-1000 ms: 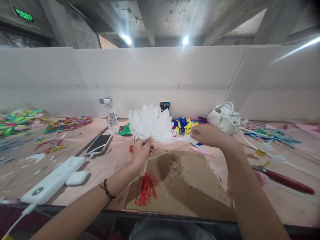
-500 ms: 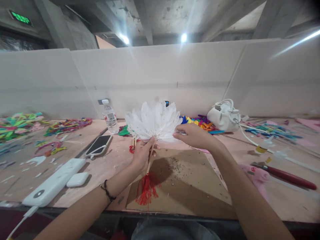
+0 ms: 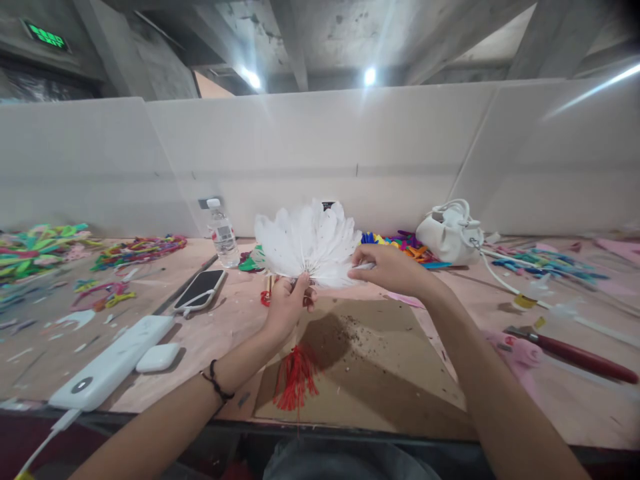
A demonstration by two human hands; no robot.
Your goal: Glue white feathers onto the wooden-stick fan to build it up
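A white feather fan [image 3: 307,240] stands upright near the middle of the table, its feathers spread and flecked with dark specks. My left hand [image 3: 290,297] is closed around its base, where the quills meet, with the thumb on the near side. Below that hand hangs a red tassel [image 3: 296,380]. At the fan's right edge my right hand [image 3: 383,267] pinches a white feather between thumb and fingers. Part of that feather is covered by the hand. Under both hands lies a brown board [image 3: 380,393] scattered with dark crumbs.
To the left are a phone [image 3: 201,291], a white power bank [image 3: 113,363], a small white case [image 3: 158,358] and a water bottle [image 3: 223,237]. A white bag [image 3: 445,233], colourful scraps [image 3: 545,260] and a red-handled tool [image 3: 575,353] lie right. A white partition [image 3: 320,147] stands behind.
The fan has tilted slightly and its handle is less visible below my left hand. My right hand has shifted a little at the fan's right edge, still pinching.
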